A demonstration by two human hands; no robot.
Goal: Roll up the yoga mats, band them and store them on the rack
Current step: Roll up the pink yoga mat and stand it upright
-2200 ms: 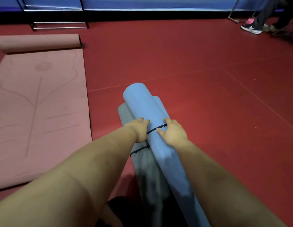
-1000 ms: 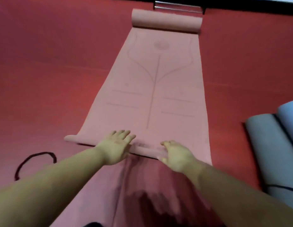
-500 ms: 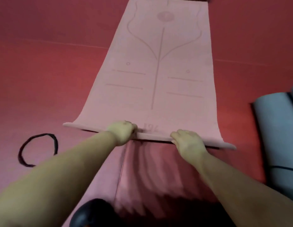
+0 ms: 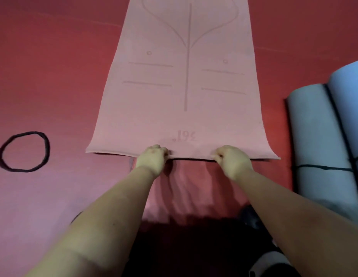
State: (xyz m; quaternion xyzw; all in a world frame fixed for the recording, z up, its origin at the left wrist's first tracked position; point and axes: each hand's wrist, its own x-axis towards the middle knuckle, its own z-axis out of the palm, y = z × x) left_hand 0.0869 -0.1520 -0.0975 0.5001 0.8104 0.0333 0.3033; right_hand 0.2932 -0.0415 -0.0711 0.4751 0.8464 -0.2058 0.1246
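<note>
Both the left hand (image 4: pixel 152 159) and the right hand (image 4: pixel 233 161) grip the near edge of the pink mat (image 4: pixel 184 86). A black band (image 4: pixel 24 151) lies left of the mat. Two rolled, banded mats, grey (image 4: pixel 316 140) and blue (image 4: pixel 350 92), lie to its right.

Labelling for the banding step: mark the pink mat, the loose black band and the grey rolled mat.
pink mat (image 4: pixel 186 120): head view, flat printed surface below the centre line.
loose black band (image 4: pixel 46 144): head view, right side of the loop, on the floor.
grey rolled mat (image 4: pixel 314 126): head view, top of the roll.

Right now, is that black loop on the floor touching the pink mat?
Apart. In the head view the black loop lies by itself on the red floor, with a clear strip of bare floor between it and the pink mat's near left corner.
</note>
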